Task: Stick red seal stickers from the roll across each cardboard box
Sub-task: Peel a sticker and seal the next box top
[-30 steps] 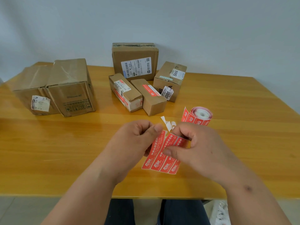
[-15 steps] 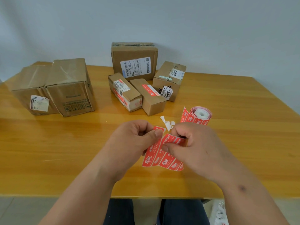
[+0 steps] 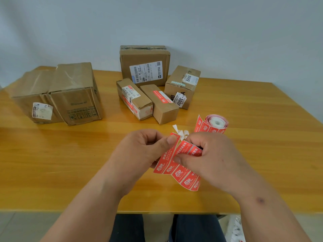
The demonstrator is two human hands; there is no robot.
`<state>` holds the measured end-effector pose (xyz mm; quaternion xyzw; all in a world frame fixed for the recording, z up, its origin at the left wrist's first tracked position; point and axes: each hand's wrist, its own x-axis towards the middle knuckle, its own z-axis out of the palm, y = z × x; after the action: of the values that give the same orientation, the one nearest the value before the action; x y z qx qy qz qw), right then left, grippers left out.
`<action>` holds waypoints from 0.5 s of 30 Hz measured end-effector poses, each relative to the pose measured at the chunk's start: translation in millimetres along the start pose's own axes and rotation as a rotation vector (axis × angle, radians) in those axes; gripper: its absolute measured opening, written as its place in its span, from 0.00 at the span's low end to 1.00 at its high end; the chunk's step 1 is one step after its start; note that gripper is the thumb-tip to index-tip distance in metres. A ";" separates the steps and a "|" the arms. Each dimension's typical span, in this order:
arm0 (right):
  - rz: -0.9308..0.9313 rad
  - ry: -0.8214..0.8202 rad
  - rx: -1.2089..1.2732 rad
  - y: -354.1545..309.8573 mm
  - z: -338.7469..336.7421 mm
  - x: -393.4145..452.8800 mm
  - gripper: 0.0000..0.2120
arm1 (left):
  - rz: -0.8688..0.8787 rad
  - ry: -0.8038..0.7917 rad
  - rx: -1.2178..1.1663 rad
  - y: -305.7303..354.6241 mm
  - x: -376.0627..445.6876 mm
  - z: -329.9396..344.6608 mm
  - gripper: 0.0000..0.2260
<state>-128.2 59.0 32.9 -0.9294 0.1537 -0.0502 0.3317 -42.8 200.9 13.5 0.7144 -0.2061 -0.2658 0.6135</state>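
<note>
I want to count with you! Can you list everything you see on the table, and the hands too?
cardboard boxes: six, brown; two big at far left, four in a cluster at centre back.
sticker roll: one, red, lying right of centre.
sticker strip: one, red, held between both hands.
backing scraps: a few, white, beside the roll.
table: one, yellow-orange wood.
left hand: pinches one sticker's edge.
right hand: grips the strip.

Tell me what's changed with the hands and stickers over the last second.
The left hand has peeled one red sticker further away from the strip, which the right hand still pinches. The roll and boxes haven't moved.
</note>
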 end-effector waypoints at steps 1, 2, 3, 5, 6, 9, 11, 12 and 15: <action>0.001 0.002 -0.010 0.4 0.3 -0.3 0.12 | -0.003 -0.017 -0.002 -0.6 0.2 -0.9 0.18; 0.002 -0.001 -0.024 0.3 0.5 -0.7 0.13 | -0.005 -0.028 -0.003 -1.5 0.7 -1.3 0.17; 0.003 -0.006 -0.040 0.1 0.7 -1.1 0.14 | -0.005 -0.031 -0.004 -2.6 1.1 -1.4 0.17; -0.002 -0.007 -0.059 -0.7 1.0 -2.2 0.15 | 0.000 -0.018 -0.005 -5.1 1.8 -0.4 0.17; -0.009 -0.004 -0.069 -1.0 1.1 -2.9 0.15 | 0.002 -0.009 -0.005 -6.1 2.1 0.6 0.18; -0.047 0.013 -0.141 -1.5 1.4 -4.8 0.15 | 0.001 0.011 -0.009 -7.9 3.0 3.0 0.16; -0.072 0.034 -0.190 -2.9 0.8 -5.8 0.15 | -0.004 0.026 -0.006 -9.6 4.3 3.7 0.16; -0.081 0.041 -0.199 -4.0 0.3 -6.5 0.15 | -0.006 0.039 -0.004 -10.7 5.0 4.0 0.16; -0.084 0.043 -0.181 -5.0 -0.5 -7.5 0.14 | -0.016 0.073 -0.013 -11.7 6.1 4.7 0.16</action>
<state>-134.1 64.8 36.6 -0.9599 0.1255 -0.0699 0.2407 -41.4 195.5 0.7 0.7215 -0.1759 -0.2458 0.6230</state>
